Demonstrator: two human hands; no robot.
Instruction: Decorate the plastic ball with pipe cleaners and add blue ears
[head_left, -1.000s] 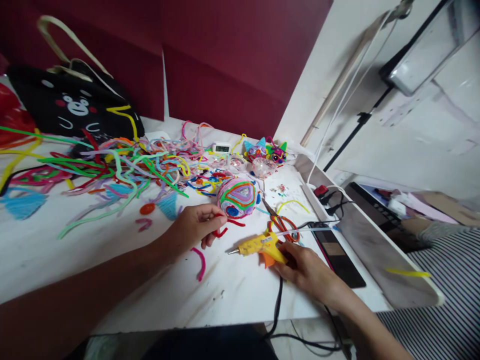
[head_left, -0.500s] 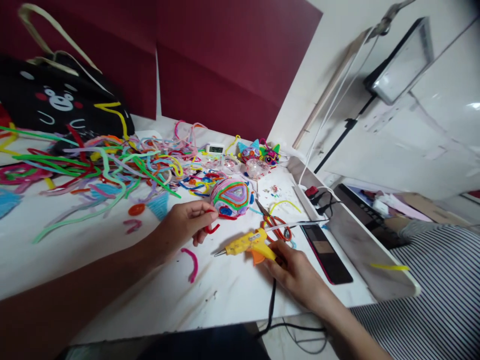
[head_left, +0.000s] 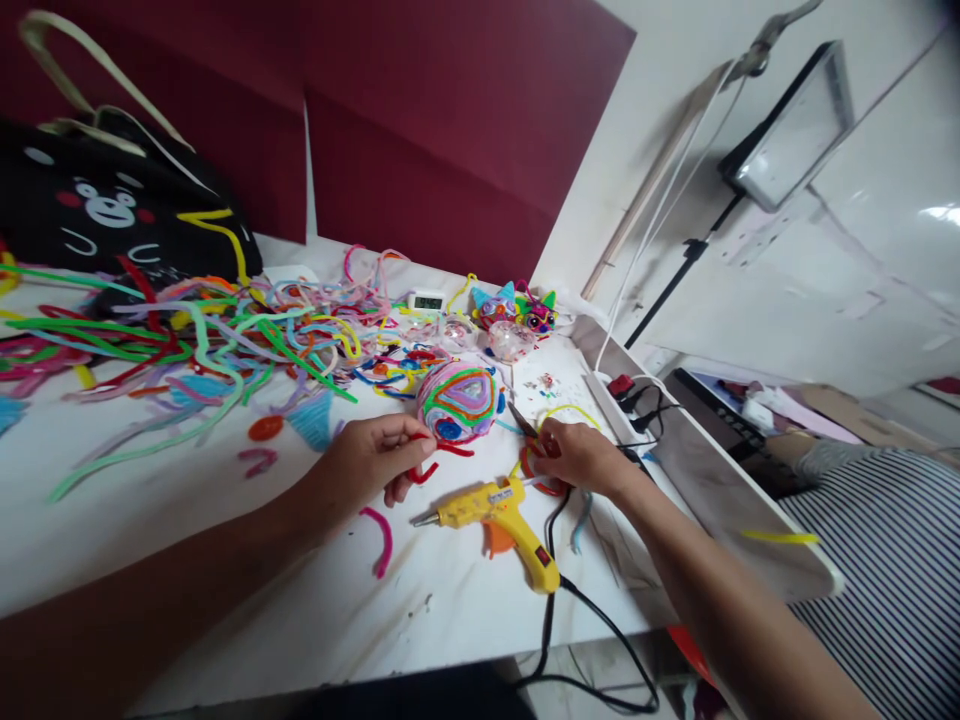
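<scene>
Nearest the front edge of the surface (head_left: 300,600), a glue gun (head_left: 514,512) is laid flat, its nozzle turned left and its handle toward that edge. Its cord (head_left: 548,625) is let hang over the edge, probably so that the work area is left uncrossed. By being laid there, it seems, the right hand is left free. To its left, a magenta strip (head_left: 385,545) is placed alone.

A little farther in, a red strip (head_left: 426,474) is pinched between thumb and fingers by the left hand (head_left: 379,455), held just above the surface. Red is seen on both sides of that grip; whether one bent piece or two is shown cannot be told. The middle may be held so that the ends are left exposed.

Toward the right edge, the orange-handled scissors (head_left: 523,420) are covered by the right hand (head_left: 581,455), its fingers bent over the handles; whether they are clasped cannot be told. Blades are pointed away from the front edge.

Beyond both hands, a patterned ball (head_left: 461,395) is rested mid-surface, presumably within easy reach. Loose strips (head_left: 217,330) are heaped toward the far left corner.
</scene>
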